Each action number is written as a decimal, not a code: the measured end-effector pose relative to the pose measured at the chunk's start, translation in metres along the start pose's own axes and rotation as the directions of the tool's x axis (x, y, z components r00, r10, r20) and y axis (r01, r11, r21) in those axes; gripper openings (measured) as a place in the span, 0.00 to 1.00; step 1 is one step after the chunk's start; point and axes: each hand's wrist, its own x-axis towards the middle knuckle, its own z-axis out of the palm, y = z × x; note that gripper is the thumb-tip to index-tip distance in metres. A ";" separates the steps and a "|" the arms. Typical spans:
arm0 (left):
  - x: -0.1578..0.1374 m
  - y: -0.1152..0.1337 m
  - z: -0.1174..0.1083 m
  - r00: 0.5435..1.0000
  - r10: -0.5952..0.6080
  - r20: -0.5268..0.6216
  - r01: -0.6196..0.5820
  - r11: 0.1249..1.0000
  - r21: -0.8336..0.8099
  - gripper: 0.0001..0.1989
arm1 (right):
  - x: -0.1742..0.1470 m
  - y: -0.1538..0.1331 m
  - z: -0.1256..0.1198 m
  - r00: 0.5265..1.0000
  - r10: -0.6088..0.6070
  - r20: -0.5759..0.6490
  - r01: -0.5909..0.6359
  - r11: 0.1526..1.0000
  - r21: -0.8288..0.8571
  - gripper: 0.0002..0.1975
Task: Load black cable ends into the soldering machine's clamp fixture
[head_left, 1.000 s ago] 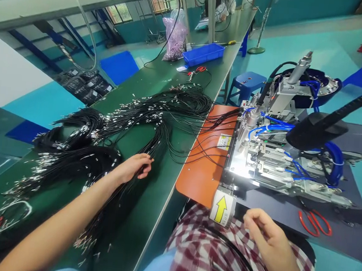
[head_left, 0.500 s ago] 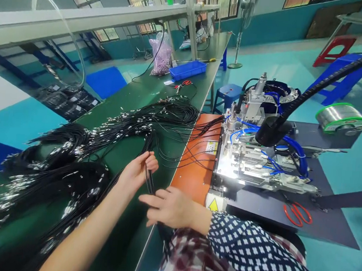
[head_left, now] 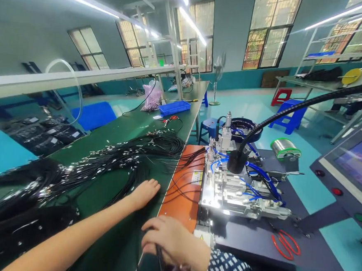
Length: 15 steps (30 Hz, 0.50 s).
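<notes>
My right hand [head_left: 173, 239] is closed around a few black cables [head_left: 159, 256], which hang below its curled fingers at the table's near edge. My left hand [head_left: 146, 192] lies palm down by the edge of the green table [head_left: 124, 234], its fingers lying forward and the palm side hidden. Just behind it, a bundle of black cables [head_left: 138, 171] curves back toward a long heap of black cables [head_left: 105, 159] with shiny metal ends. More cables [head_left: 47, 165] lie coiled on the left.
On the right stands a machine [head_left: 226, 192] with blue tubes and an orange plate [head_left: 183, 185]; cables run onto it. Red-handled scissors [head_left: 286, 244], a solder wire spool [head_left: 285, 149] and a screen [head_left: 357, 164] are near it. Farther back sits a blue tray [head_left: 174, 108].
The view has tilted up, showing more windows and the screen. My left hand has come off the cables between the two hands and turned palm down. My right hand has closed around cables, lower down.
</notes>
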 end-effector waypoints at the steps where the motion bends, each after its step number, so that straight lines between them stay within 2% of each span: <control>1: 0.004 -0.003 0.002 1.000 -0.002 0.015 0.002 1.000 0.014 0.15 | -0.002 0.003 -0.003 0.997 0.062 -0.050 -0.056 0.992 0.110 0.14; 3: 0.008 -0.012 0.004 0.999 0.008 0.035 -0.008 1.000 0.024 0.16 | -0.004 0.009 -0.008 0.962 0.214 -0.171 -0.144 0.925 0.351 0.14; 5: 0.008 -0.019 0.001 0.999 0.037 0.027 -0.037 0.999 0.018 0.16 | -0.003 0.014 -0.012 0.882 0.403 -0.245 -0.208 0.799 0.564 0.17; 7: 0.008 -0.023 -0.002 0.997 0.076 -0.002 -0.076 0.997 0.004 0.16 | -0.003 0.016 -0.015 0.783 0.574 -0.240 -0.246 0.640 0.728 0.23; 9: 0.008 -0.023 -0.005 0.993 0.107 -0.044 -0.107 0.994 -0.012 0.16 | -0.006 0.012 -0.016 0.728 0.655 -0.203 -0.248 0.528 0.812 0.28; 11: 0.009 -0.020 -0.007 0.988 0.119 -0.094 -0.123 0.992 -0.030 0.16 | -0.015 0.004 -0.018 0.731 0.647 -0.216 -0.246 0.546 0.801 0.30; 13: 0.013 -0.016 -0.008 0.981 0.122 -0.150 -0.131 0.990 -0.048 0.17 | -0.026 -0.006 -0.019 0.730 0.640 -0.242 -0.287 0.607 0.741 0.29; 15: 0.017 -0.013 -0.007 0.973 0.118 -0.199 -0.135 0.988 -0.071 0.18 | -0.035 -0.013 -0.018 0.752 0.616 -0.233 -0.331 0.659 0.675 0.28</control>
